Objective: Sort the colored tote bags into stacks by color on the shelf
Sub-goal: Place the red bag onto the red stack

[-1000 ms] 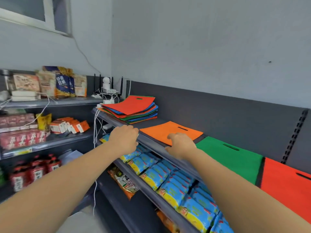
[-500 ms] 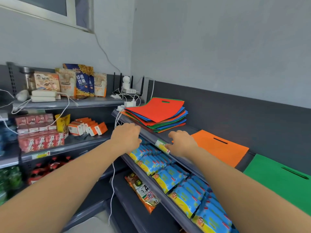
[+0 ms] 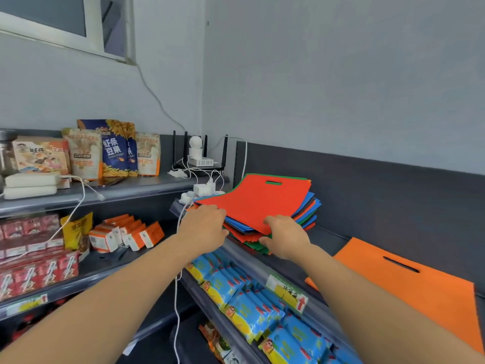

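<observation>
**Two hands at one mixed stack, one orange bag apart**

One mixed stack of tote bags (image 3: 305, 210) sits at the far left end of the dark grey shelf (image 3: 330, 233), showing four colours at its edges: red, blue, green and orange. The layers are too many and too thin to count. A single red tote bag (image 3: 258, 199) lies on top, its cut-out handle on the far side.

The right hand (image 3: 284, 236) pinches the near edge of that red bag, fingers above and thumb below. The left hand (image 3: 203, 227) is at the stack's near left corner with its fingers curled over the edge. Whether it actually grips anything cannot be told.

One orange tote bag (image 3: 409, 292) lies flat by itself to the right, well apart from the stack. Beyond the stack, a router with four black antennas (image 3: 202, 162) carries one white camera (image 3: 195, 143).
</observation>
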### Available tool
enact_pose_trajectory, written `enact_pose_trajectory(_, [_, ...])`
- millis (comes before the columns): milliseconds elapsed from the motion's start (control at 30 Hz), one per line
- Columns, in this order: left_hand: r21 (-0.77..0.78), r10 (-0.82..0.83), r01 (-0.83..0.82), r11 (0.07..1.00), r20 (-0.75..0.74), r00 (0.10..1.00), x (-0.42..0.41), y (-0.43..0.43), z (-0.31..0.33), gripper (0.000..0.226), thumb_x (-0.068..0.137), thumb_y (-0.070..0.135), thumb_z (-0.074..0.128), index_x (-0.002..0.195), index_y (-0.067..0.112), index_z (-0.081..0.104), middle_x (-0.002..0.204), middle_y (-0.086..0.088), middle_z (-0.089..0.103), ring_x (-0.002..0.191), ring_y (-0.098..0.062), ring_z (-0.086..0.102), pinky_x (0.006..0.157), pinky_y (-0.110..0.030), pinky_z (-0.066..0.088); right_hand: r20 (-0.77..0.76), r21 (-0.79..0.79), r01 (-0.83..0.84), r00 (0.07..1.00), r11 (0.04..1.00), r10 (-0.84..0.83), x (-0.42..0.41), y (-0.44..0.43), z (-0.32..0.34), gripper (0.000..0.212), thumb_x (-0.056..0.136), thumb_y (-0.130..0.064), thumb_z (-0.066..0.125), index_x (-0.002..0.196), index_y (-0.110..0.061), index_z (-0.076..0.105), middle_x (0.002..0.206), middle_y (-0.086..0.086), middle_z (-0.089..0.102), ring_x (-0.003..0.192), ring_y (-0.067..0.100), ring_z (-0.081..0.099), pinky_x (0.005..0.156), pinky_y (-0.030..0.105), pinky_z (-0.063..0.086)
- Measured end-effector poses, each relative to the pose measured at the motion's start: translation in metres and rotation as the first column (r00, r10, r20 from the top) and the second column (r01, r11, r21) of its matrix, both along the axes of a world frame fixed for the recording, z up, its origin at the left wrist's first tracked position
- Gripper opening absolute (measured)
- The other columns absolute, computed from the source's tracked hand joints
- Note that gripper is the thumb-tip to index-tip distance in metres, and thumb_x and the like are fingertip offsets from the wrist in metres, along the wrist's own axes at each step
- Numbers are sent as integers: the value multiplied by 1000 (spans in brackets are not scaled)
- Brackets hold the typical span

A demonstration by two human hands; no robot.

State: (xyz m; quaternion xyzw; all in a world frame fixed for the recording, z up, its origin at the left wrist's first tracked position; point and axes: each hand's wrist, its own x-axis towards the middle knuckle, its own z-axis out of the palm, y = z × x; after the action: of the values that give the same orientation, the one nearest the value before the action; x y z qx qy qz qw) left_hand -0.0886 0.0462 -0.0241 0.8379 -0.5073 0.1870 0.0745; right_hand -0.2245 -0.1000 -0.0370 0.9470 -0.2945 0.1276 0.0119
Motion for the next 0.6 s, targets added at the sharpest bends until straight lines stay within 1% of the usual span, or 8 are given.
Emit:
enact_pose_trajectory(133, [5,-31,31,1000,-42,999,30,-22,-4,37,93,37,53,124,17,53,117,-3,53,114,-25,51,91,-41,46,55,60,-30,998,998,27,17,-21,-2,31,95,-31,51,120,-14,59,119,7,58,114,29,51,92,41,46])
enact_pose_trajectory(200, [-9,-54,53,999,-53,997,46,-33,-4,32,92,36,54,118,17,55,113,-3,54,112,-26,52,89,-42,48,133,110,-42,991,993,27,22,-30,0,25,96,-22,44,102,-12,66,104,7,66,100,30,59,81,42,51])
enact_pose_trajectory(267, [-35,-72,69,997,-67,995,60,-45,-3,33,91,37,55,117,16,55,113,-3,55,109,-27,54,87,-42,48,203,102,-5,979,995,-16,25,-37,4,24,94,-15,39,85,-9,60,84,9,65,83,34,60,68,42,48])
enact_pose_trajectory(367, [-53,-94,93,994,-26,995,75,-61,0,37,92,39,54,122,17,54,116,-3,56,112,-26,53,89,-39,46,308,84,82,946,993,-104,21,-42,9,23,99,-17,35,88,-7,52,79,10,59,72,30,53,62,40,44])
enact_pose_trajectory(433, [-47,-99,100,994,13,995,83,-71,3,35,92,39,54,122,19,54,113,-1,57,112,-24,52,90,-39,42,382,114,122,911,986,-157,16,-46,12,24,101,-20,34,88,-6,50,71,6,53,64,26,46,56,37,37])
enact_pose_trajectory(500, [-61,-116,119,991,46,992,91,-78,6,26,94,35,52,116,21,57,107,1,59,107,-23,54,88,-39,38,460,191,149,860,970,-222,9,-50,14,25,99,-20,35,83,-6,48,64,2,47,61,22,41,53,34,30])
enact_pose_trajectory(567, [-99,-126,135,986,94,988,95,-84,6,18,96,27,48,103,22,63,94,3,60,97,-22,55,79,-37,32,500,301,167,811,939,-304,4,-50,15,32,98,-26,37,81,-1,49,65,2,46,62,20,40,56,34,32])
enact_pose_trajectory(600, [-121,-129,141,983,104,986,95,-85,7,20,97,25,45,97,22,65,88,4,58,93,-22,55,75,-35,29,509,373,172,784,912,-356,4,-49,16,40,99,-33,38,79,0,50,66,2,46,64,19,41,59,34,36])
